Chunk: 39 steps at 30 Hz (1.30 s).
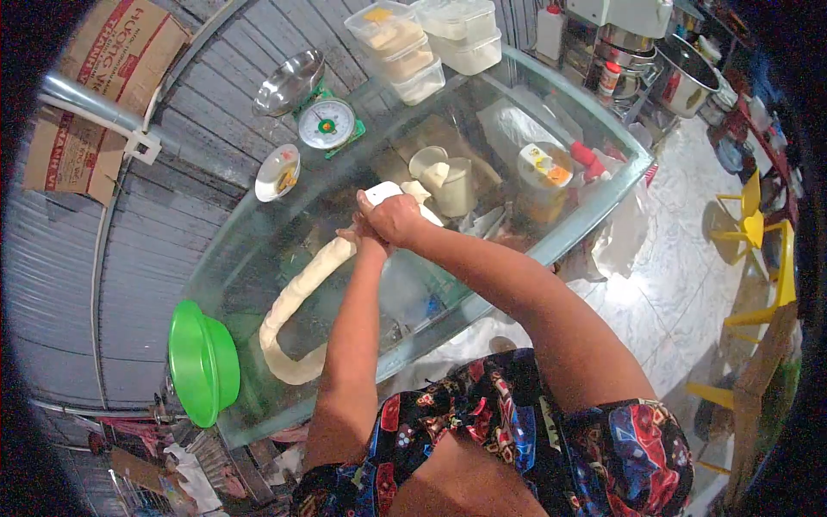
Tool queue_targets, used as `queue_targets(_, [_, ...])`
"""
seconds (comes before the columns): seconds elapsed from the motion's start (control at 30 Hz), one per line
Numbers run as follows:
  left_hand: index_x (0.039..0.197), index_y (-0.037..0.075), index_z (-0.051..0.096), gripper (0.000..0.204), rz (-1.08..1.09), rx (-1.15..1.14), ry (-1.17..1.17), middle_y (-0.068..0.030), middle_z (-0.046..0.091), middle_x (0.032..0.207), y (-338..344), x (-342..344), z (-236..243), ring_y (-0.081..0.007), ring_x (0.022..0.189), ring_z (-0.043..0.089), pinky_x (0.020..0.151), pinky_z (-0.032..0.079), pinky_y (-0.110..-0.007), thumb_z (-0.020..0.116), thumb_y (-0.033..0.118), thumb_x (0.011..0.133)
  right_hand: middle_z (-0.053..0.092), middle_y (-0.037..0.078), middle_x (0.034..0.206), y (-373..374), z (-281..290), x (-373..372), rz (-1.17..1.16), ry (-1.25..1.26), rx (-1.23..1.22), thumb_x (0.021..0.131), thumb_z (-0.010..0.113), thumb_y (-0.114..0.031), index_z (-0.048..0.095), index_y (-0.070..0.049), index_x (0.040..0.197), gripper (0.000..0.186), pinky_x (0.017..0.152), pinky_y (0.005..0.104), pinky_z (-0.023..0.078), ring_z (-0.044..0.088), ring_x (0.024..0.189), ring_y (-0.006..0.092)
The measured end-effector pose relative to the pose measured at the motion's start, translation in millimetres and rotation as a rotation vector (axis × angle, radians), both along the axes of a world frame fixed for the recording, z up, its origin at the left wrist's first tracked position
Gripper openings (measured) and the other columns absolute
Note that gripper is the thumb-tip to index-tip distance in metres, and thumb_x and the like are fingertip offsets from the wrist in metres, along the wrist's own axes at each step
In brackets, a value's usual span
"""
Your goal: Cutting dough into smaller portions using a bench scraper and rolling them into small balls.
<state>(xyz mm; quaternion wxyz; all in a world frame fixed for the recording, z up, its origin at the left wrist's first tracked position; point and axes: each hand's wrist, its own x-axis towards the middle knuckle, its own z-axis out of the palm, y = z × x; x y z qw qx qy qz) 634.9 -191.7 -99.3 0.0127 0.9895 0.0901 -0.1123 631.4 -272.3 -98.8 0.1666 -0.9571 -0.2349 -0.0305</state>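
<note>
The right hand [394,221] is gripping a flat white scraper [383,193], fingers folded around it, while the left hand [369,234] is resting just beside it, fingers seeming to touch the upper end of the dough rope [297,293], though how far they are closing is hidden. From both hands, the dough rope is running long-axis toward the lower left across the glass table [413,297], bending back under the left forearm [351,345], the nearer one; the right forearm [508,289] is slanting in from the lower right.

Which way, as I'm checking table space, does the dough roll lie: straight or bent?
Bent: the dough roll curves like a hook beside the left forearm.
</note>
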Motion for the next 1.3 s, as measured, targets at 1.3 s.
queue_targets(1.3, [0.129, 0.020, 0.039, 0.057, -0.318, 0.042, -0.175, -0.0051, 0.045, 0.125, 29.1, 1.0, -30.2, -0.0321, 0.121, 0.038, 0.090, 0.017, -0.077, 0.054, 0.046, 0.081, 0.064, 0.018, 0.080, -37.0, 27.9, -2.2, -0.117, -0.040, 0.059, 0.074, 0.059, -0.014, 0.023, -0.015, 0.140, 0.075, 0.060, 0.0464, 0.049, 0.063, 0.073, 0.0361])
